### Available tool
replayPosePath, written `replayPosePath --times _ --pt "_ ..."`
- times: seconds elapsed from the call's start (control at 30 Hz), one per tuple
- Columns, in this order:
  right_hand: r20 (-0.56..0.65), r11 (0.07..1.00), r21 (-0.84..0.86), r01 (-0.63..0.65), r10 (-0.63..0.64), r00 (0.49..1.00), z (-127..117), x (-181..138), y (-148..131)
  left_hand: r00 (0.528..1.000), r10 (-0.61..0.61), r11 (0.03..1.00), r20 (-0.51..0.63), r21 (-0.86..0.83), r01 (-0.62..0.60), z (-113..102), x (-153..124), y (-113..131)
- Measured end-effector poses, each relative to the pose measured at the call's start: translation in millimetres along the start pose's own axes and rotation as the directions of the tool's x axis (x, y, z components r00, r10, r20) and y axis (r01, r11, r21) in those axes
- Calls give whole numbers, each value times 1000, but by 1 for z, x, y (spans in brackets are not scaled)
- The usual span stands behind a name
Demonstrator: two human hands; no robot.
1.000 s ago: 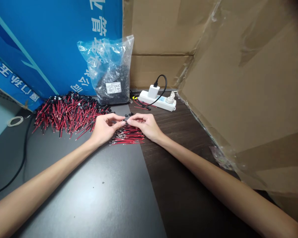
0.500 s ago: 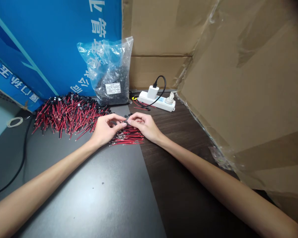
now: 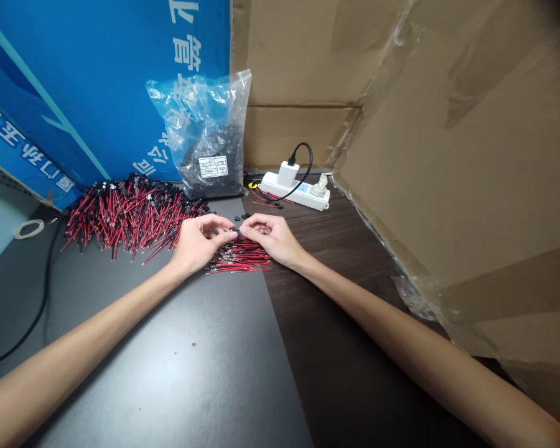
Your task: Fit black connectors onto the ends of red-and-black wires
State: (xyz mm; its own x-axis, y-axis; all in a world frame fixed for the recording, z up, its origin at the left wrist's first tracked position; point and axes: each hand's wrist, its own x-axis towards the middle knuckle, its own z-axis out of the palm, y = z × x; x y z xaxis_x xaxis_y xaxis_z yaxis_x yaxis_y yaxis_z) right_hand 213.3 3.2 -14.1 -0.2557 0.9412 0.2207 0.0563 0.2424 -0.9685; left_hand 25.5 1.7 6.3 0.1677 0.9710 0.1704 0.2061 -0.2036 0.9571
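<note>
So, both hands are up at the middle of the table [image 3: 177, 367], tips nearly meeting just above a flat bunch of red and black wires [image 3: 245, 257]. The left hand [image 3: 203, 242] has thumb and index pinched on a small dark piece [image 3: 234, 230], right in the gap between the two hands. It's way too tiny for me to say which way it points or how its long axis runs, sorry. The right hand [image 3: 273, 238] comes in from the other side with thumb and index close together, but I can't tell if they're clamped on anything.

The wires underneath are easier to read: long axis pretty much left to right, roughly parallel to each other, with a bunch of silvery ends toward the left. They straddle the line where the grey surface meets the dark wood grain. A few black bits [image 3: 246, 216] sit just beyond the fingertips.

Off to the left is a big messy heap of red and black leads [image 3: 126, 218], lots of them slanting with bare ends toward the person and dark connectors up top. Behind that, a clear bag [image 3: 214, 143] of black parts stands upright, with a white power strip [image 3: 303, 191] to its right.
</note>
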Motion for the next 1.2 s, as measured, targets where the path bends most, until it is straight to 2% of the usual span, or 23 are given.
replayPosePath --times 0.53,0.63,0.77,0.87,1.03,1.2 --pt "49 986 -150 77 -71 996 -2 -2 -1 997 -65 993 -51 95 69 -1 -4 0" --pt "48 989 -132 63 -57 997 -1 -2 0 999 -38 997 -35 71 41 -1 -3 -2" --pt "9 997 -72 34 -33 999 1 -1 1 997 64 998 -42 10 -63 1 -2 -6" --pt "-48 998 -55 -20 17 999 3 -1 0 983 123 992 -138 -14 -126 2 -2 -7" --pt "-82 997 -52 -56 52 995 5 -2 -3 923 206 976 -324 3 -217 0 -3 -7" --pt "-119 996 -71 -55 47 992 2 -2 1 831 248 959 -498 6 -283 -4 -2 -9"
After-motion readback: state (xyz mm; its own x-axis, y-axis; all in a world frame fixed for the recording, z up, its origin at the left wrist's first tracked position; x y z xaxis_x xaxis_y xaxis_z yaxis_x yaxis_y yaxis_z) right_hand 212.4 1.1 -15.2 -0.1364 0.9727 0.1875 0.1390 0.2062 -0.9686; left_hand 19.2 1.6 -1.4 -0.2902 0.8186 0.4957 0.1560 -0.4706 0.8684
